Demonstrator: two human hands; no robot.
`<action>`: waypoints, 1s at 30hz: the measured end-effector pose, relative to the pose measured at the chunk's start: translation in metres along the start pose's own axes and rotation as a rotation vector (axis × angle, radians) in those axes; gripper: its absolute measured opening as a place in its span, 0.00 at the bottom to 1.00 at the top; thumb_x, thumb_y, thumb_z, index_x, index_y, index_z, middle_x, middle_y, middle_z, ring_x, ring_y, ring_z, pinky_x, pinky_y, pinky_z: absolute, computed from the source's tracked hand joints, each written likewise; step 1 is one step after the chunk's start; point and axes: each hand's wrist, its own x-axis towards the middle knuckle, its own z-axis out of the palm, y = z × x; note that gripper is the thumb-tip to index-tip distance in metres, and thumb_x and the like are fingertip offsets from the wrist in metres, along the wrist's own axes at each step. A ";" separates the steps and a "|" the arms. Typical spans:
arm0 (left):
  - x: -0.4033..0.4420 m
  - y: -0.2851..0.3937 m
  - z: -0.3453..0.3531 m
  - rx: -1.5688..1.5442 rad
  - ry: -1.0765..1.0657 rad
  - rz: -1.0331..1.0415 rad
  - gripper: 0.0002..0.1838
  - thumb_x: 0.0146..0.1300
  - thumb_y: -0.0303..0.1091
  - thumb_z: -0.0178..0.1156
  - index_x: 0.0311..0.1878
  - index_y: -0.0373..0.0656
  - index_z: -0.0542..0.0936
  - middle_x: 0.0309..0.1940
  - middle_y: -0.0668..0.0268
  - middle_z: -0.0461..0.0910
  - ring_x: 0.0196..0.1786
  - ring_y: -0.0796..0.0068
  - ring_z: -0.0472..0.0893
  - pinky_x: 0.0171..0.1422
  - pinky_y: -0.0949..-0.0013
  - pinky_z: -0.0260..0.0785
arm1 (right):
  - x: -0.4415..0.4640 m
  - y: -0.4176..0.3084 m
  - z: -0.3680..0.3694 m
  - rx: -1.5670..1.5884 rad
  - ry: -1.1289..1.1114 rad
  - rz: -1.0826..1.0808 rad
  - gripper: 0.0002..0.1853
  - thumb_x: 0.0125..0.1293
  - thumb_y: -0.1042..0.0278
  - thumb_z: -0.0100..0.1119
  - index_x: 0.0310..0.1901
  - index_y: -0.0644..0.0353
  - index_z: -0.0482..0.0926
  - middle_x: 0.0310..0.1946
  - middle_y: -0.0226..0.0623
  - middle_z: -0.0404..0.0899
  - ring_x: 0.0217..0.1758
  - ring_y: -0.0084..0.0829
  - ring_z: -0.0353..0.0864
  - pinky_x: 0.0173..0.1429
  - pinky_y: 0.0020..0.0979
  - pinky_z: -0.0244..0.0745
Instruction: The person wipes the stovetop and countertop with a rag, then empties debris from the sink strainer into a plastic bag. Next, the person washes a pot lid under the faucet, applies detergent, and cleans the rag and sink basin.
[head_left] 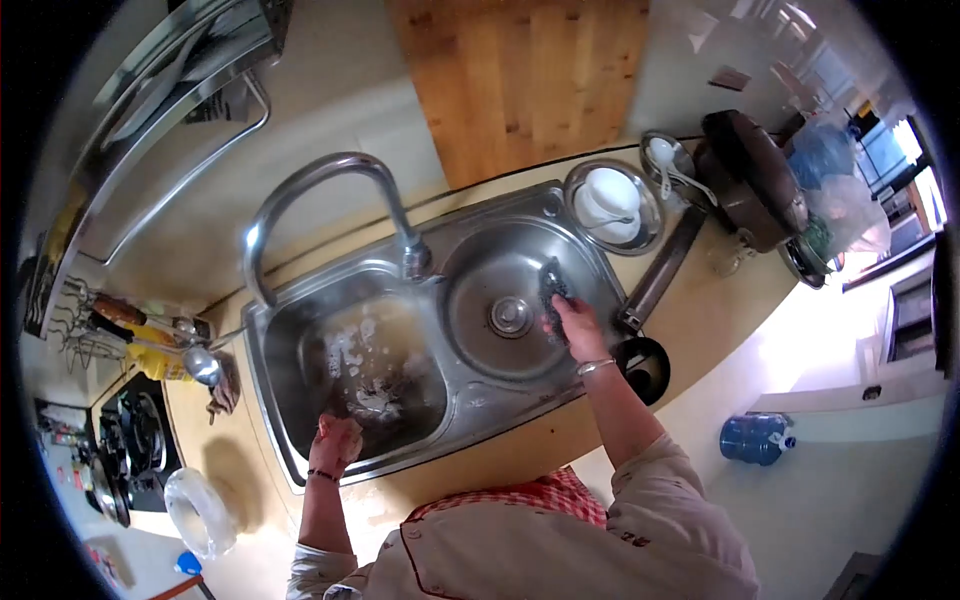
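Note:
My right hand [577, 332] is over the right basin [470, 320] of the steel double sink. Its fingers are closed on a dark, rough scouring pad [551, 284], held to the right of the drain strainer [511, 317]. My left hand [338, 441] is curled up at the front left edge of the left basin [290, 365]. Whatever its fingers may hold is hidden. Cloudy water [385, 350] with patches of white foam lies in the left basin. The curved faucet [330, 165] arches over the back of that basin.
Right of the sink, a metal plate [655, 225] bears white bowls, near a long dark handle [665, 265], a small black pan [648, 368] and a dark pot [750, 180]. Ladles [202, 367] hang at left, near a stove [140, 430]. A wooden board [530, 90] stands behind.

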 end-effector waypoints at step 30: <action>0.008 -0.001 -0.064 -0.124 -0.023 0.415 0.17 0.54 0.13 0.46 0.24 0.51 0.57 0.22 0.75 0.57 0.22 0.80 0.61 0.24 0.72 0.54 | -0.021 -0.032 -0.110 -1.166 0.520 -0.719 0.18 0.66 0.63 0.49 0.49 0.69 0.73 0.45 0.50 0.77 0.43 0.41 0.77 0.50 0.34 0.70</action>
